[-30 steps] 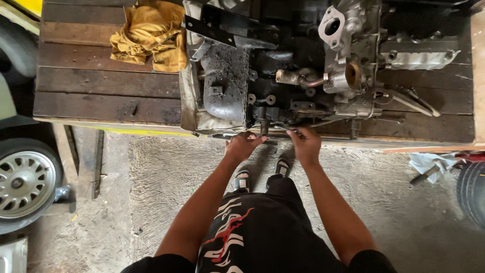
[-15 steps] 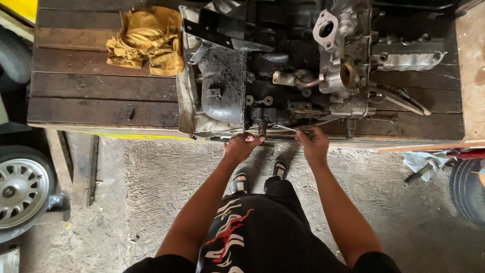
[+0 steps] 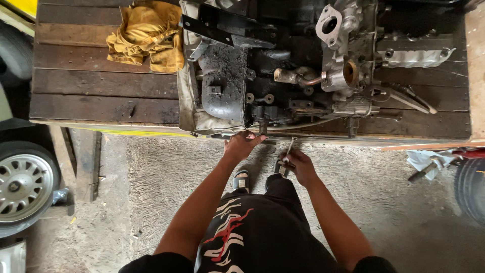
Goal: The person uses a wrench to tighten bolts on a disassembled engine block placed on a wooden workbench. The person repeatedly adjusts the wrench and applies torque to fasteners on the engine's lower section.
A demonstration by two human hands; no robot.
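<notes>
Fingers of the left hand (image 3: 243,144) rest spread on the engine block's (image 3: 283,76) lower edge; right hand (image 3: 299,166) clamps a slim metal tool (image 3: 289,149). Steadying the block aids accurate placement.

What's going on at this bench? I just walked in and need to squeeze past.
A person stands at a wooden workbench with a dirty car engine lying on it. Their left hand rests at the engine's near lower edge, by the bench rim. Their right hand is drawn back from the engine and holds a slim metal tool, probably a wrench. A yellow rag lies on the bench to the left, and a car wheel sits on the floor.
</notes>
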